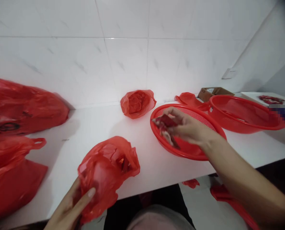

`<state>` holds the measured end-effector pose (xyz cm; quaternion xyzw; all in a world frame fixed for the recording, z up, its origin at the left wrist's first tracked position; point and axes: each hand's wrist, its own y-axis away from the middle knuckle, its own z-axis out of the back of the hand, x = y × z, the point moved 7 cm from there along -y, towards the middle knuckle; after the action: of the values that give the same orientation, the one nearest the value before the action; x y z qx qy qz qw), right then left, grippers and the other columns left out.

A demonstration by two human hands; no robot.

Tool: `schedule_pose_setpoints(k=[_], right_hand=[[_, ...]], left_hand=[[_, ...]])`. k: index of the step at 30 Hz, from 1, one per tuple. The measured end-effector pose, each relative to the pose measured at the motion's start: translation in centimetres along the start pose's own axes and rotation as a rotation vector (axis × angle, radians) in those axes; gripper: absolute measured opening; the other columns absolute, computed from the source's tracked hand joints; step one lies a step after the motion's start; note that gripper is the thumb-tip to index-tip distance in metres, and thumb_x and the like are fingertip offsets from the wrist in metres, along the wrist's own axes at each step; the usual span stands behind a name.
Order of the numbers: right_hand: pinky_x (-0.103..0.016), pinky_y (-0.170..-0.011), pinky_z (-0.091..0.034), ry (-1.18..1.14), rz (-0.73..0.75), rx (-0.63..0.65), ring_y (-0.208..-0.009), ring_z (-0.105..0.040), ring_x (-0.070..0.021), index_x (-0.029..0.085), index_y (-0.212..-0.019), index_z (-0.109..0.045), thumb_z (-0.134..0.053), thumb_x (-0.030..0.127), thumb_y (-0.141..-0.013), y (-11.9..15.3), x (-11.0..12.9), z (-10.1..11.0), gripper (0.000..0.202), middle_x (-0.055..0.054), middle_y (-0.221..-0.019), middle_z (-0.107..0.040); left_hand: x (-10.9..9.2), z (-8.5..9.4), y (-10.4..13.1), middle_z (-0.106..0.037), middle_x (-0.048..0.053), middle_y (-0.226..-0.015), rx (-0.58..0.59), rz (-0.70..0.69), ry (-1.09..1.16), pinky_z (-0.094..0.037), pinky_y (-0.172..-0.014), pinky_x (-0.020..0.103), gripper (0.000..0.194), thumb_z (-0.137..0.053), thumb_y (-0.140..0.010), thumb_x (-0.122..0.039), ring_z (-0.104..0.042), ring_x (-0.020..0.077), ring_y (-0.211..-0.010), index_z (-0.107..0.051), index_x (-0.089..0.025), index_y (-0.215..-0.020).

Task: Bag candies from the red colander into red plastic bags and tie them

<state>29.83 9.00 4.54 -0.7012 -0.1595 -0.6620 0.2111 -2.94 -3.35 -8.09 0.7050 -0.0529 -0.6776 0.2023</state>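
Observation:
My left hand (72, 201) is closed on the near side of a crumpled red plastic bag (101, 169), its thumb pressed against the film. The bag's mouth faces right, and dark pieces show inside it. My right hand (185, 126) is closed around a small bunch of dark red pieces with pale parts (167, 127); their kind is not clear. That hand is over a red mesh basket (156, 140), and one strip hangs down from its fingers. The forearm hides part of the basket's right side.
Large red bags (25, 108) fill the left side of the white table (152, 172). By the tiled wall lie another red bag (138, 103) and a cardboard box (206, 94). A red basin (243, 126) stands at right, before a white board (250, 95) bearing dark red pieces.

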Motion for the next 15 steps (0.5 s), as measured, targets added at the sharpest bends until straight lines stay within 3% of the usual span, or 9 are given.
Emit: schedule_pose_setpoints(k=[2, 3, 4, 6, 8, 10, 11, 13, 15], right_hand=[[-0.031, -0.068, -0.058, -0.127, 0.092, 0.285, -0.087, -0.067, -0.0168, 0.029, -0.102, -0.049, -0.071, 0.023, -0.075, 0.8, 0.1, -6.8, 0.035, -0.003, -0.121, -0.058], [-0.032, -0.069, -0.058, -0.157, 0.112, 0.351, -0.088, -0.067, -0.0174, 0.03, -0.104, -0.049, -0.071, 0.027, -0.075, 0.8, -0.7, -9.5, 0.036, -0.003, -0.122, -0.058], [-0.034, -0.07, -0.059, -0.145, 0.122, 0.364, -0.088, -0.067, -0.0182, 0.032, -0.106, -0.05, -0.069, 0.031, -0.077, 0.5, -1.8, -11.6, 0.035, -0.002, -0.121, -0.058], [-0.042, -0.082, -0.057, 0.114, 0.09, 0.196, -0.1, -0.064, -0.0222, 0.035, -0.107, -0.052, -0.058, 0.029, -0.083, -1.0, -4.6, -13.2, 0.025, -0.001, -0.117, -0.06], [-0.048, -0.1, -0.049, 0.446, 0.086, 0.041, -0.122, -0.053, -0.0264, 0.038, -0.116, -0.053, -0.054, 0.025, -0.084, -2.1, -6.2, -12.9, 0.035, -0.001, -0.129, -0.055], [-0.048, -0.103, -0.047, 0.57, 0.098, 0.04, -0.129, -0.047, -0.0269, 0.041, -0.125, -0.052, -0.053, 0.024, -0.086, -2.0, -6.1, -12.0, 0.042, 0.001, -0.137, -0.051], [-0.046, -0.098, -0.051, 0.546, 0.107, 0.064, -0.125, -0.052, -0.0264, 0.041, -0.125, -0.053, -0.052, 0.026, -0.089, -1.5, -5.4, -11.1, 0.04, 0.001, -0.136, -0.053], [-0.042, -0.086, -0.056, 0.486, 0.133, 0.008, -0.108, -0.063, -0.0238, 0.037, -0.118, -0.06, -0.051, 0.03, -0.093, 0.1, -3.3, -7.6, 0.028, -0.001, -0.121, -0.065], [-0.042, -0.087, -0.054, 0.623, 0.163, -0.283, -0.104, -0.065, -0.0241, 0.031, -0.111, -0.065, -0.055, 0.036, -0.092, 2.0, -0.7, -0.9, 0.022, -0.003, -0.113, -0.069]], left_hand=[[-1.3, -2.2, 0.0, -0.069, 0.003, -0.124, 0.063, -0.03, 0.055, -0.058, -0.087, 0.031, 0.073, -0.085, -0.061, -0.037, -0.063, 0.0303, -0.115, -0.06, -0.03, -0.13], [-2.1, -3.1, -0.1, -0.071, 0.004, -0.119, 0.073, -0.057, 0.084, -0.058, -0.083, 0.029, 0.07, -0.084, -0.062, -0.036, -0.066, 0.028, -0.107, -0.061, -0.029, -0.128], [-2.8, -3.7, -0.3, -0.072, 0.004, -0.113, 0.07, -0.078, 0.109, -0.059, -0.077, 0.027, 0.067, -0.084, -0.062, -0.034, -0.069, 0.0242, -0.096, -0.062, -0.028, -0.126], [-3.7, -4.2, -0.5, -0.073, 0.0, -0.093, 0.025, -0.088, 0.146, -0.056, -0.058, 0.02, 0.064, -0.083, -0.061, -0.031, -0.066, 0.0155, -0.069, -0.064, -0.027, -0.122], [-4.0, -3.9, -0.5, -0.068, -0.003, -0.079, -0.039, -0.077, 0.16, -0.047, -0.042, 0.017, 0.063, -0.083, -0.058, -0.029, -0.056, 0.0098, -0.052, -0.066, -0.025, -0.118], [-4.2, -3.3, -0.5, -0.063, -0.005, -0.072, -0.093, -0.074, 0.161, -0.041, -0.037, 0.016, 0.06, -0.082, -0.055, -0.028, -0.05, 0.0079, -0.048, -0.068, -0.024, -0.113], [-4.2, -3.0, -0.5, -0.062, -0.006, -0.07, -0.106, -0.075, 0.162, -0.041, -0.038, 0.015, 0.057, -0.082, -0.054, -0.027, -0.049, 0.0075, -0.048, -0.069, -0.024, -0.109], [-4.1, -2.6, -0.8, -0.06, -0.006, -0.068, -0.114, -0.074, 0.165, -0.042, -0.039, 0.014, 0.05, -0.082, -0.055, -0.028, -0.048, 0.0071, -0.048, -0.071, -0.026, -0.103], [-3.5, -2.0, -1.3, -0.063, -0.006, -0.072, -0.106, -0.049, 0.163, -0.046, -0.042, 0.014, 0.043, -0.084, -0.053, -0.029, -0.052, 0.008, -0.053, -0.072, -0.027, -0.095]])
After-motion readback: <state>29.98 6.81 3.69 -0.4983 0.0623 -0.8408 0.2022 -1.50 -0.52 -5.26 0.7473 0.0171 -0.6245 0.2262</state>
